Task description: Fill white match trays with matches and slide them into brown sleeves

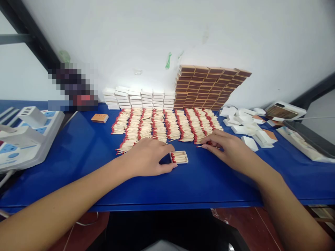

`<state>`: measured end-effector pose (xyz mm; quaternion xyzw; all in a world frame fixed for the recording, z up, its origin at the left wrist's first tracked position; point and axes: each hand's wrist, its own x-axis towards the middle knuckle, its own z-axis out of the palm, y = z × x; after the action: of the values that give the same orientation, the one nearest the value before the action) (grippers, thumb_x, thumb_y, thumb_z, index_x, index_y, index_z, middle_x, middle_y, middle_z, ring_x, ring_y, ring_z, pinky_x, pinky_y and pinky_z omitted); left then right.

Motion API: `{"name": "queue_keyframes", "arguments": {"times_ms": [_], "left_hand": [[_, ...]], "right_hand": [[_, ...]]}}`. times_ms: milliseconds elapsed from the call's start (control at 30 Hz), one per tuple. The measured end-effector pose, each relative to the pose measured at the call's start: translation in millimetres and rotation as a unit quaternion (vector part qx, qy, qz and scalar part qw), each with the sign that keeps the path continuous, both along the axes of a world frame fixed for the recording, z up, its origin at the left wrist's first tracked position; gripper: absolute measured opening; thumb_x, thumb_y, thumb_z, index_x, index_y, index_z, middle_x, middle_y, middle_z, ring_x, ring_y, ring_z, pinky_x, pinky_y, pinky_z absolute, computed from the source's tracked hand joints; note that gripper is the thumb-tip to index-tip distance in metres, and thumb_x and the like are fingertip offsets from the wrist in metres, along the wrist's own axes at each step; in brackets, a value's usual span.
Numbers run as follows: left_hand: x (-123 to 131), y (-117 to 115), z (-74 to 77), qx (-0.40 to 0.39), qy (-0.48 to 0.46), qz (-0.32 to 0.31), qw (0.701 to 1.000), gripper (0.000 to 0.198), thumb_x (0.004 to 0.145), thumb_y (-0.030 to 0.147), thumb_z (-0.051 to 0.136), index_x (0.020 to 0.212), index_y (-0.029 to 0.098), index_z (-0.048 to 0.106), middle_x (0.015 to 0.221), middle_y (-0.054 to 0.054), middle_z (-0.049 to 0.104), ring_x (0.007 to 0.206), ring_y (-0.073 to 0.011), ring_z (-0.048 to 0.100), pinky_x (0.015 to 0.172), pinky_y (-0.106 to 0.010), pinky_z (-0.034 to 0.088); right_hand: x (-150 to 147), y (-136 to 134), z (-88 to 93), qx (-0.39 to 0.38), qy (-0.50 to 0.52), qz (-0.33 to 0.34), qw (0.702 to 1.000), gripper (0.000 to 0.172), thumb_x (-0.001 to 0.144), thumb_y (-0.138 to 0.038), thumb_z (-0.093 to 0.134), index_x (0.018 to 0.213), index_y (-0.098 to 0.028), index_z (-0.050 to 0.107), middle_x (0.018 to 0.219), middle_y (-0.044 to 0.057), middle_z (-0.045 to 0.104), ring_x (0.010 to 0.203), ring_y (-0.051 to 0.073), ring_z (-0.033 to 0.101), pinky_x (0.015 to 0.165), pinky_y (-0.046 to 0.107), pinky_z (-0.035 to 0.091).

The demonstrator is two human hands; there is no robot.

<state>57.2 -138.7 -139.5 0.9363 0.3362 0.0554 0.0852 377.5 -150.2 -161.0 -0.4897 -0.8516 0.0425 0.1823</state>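
Observation:
A small white matchbox tray (187,159) lies on the blue table, partly filled with red-headed matches (179,157). My left hand (148,157) grips the left end of this tray between thumb and forefinger. To the right, my right hand (231,148) is closed in a pinch at the front edge of the spread matches, with a single match (199,146) at its fingertips. Several long rows of loose matches (172,125) lie side by side beyond both hands, some of them hidden behind my fingers.
White tray stacks (136,97) and a tall stack of brown-sided matchboxes (204,87) stand against the wall. An orange matchbox (99,118) lies left. White trays (246,120) are heaped right, near a phone-like object (284,109). A power strip (49,139) occupies the left side.

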Motion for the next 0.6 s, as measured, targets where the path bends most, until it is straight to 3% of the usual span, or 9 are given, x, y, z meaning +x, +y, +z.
{"name": "queue_keyframes", "arguments": {"times_ms": [600], "left_hand": [[-0.2,-0.8,0.1,0.012,-0.01,-0.005,1.0,0.037,0.098,0.053,0.059,0.116,0.023,0.073,0.09,-0.001,0.077,0.084,-0.0247,0.073,0.065,-0.034,0.04]], "right_hand": [[-18.6,-7.7,10.4,-0.005,-0.006,-0.001,1.0,0.018,0.107,-0.034,0.051,0.099,-0.022,0.061,0.092,0.005,0.063,0.082,0.021,0.062,0.074,0.033,0.049]]}}
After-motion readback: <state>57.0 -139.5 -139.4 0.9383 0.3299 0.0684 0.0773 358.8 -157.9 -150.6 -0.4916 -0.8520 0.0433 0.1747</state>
